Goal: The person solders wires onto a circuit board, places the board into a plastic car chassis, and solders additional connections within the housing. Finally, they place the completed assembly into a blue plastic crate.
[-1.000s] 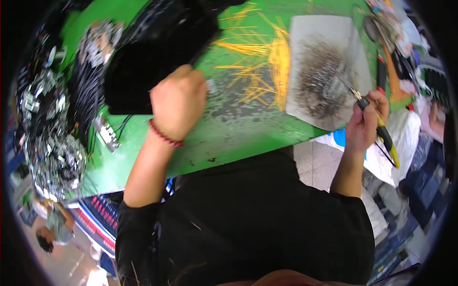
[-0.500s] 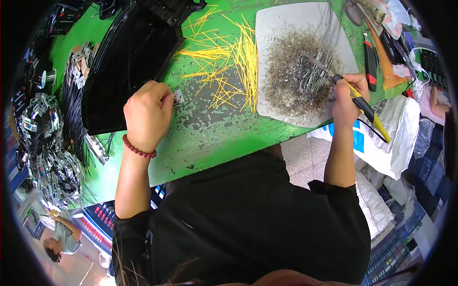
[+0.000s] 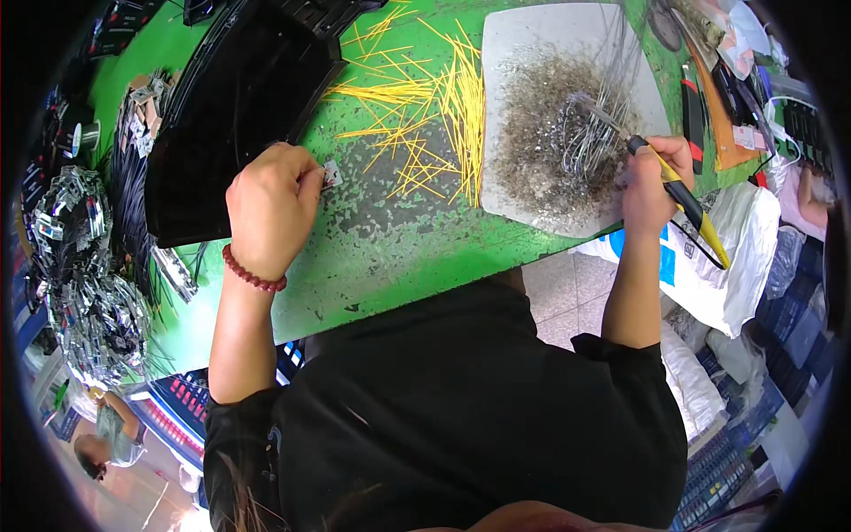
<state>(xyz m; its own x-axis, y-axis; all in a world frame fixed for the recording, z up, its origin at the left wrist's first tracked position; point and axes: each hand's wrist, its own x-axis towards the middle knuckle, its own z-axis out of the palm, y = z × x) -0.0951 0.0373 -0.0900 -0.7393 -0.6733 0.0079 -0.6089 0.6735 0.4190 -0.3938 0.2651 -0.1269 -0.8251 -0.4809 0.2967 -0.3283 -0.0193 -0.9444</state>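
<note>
In my right hand (image 3: 654, 188) is a yellow-and-black soldering iron (image 3: 706, 232), held like a pen. Its metal tip points into a tangle of thin silvery wire (image 3: 589, 146) on a soot-stained grey pad (image 3: 514, 27). My left hand (image 3: 273, 195) is closed beside a black plastic housing (image 3: 195, 204), its thumb and forefinger pinched at a small light-coloured piece (image 3: 331, 174) with a dark and reddish mark. How much of that piece the fingers cover is hidden. Yellow wires (image 3: 467, 115) lie scattered between my two hands.
Bundles of silvery strips with black leads (image 3: 89, 239) are heaped at the left. A solder spool (image 3: 86, 137) stands behind them. Red-and-black cutters (image 3: 691, 115) lie right of the pad. The green bench's front edge (image 3: 399, 306) runs before me; white sacks (image 3: 718, 257) sit beyond it. Another person (image 3: 111, 434) is at lower left.
The bench things sit slightly shifted in the view. Both hands keep their grips, and the iron's tip stays at the wire tangle.
</note>
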